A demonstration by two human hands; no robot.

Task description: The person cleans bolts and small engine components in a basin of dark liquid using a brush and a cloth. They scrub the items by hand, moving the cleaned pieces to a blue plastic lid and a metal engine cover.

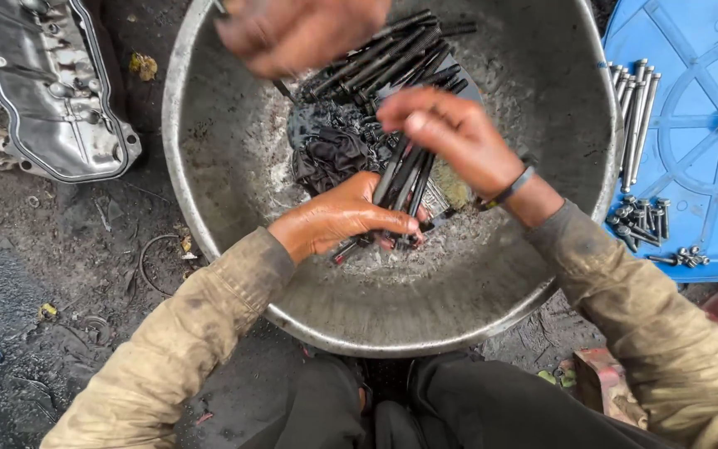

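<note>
Left hand (338, 218) is clenched around a bundle of long black bolts (405, 179) over the metal basin (209, 199). Right hand (450, 137), fingers curled, grips their upper ends. Best keep the bundle low, heads aligned, black rag (330, 154) just beyond.

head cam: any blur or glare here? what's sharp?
Head view: a co-worker's hand at the top edge is motion-blurred; the right hand is slightly soft, the left hand gripping the long dark bolts is sharp. Light is flat and diffuse, with no hard shadows; mild sheen on the metal basin rim.
</note>
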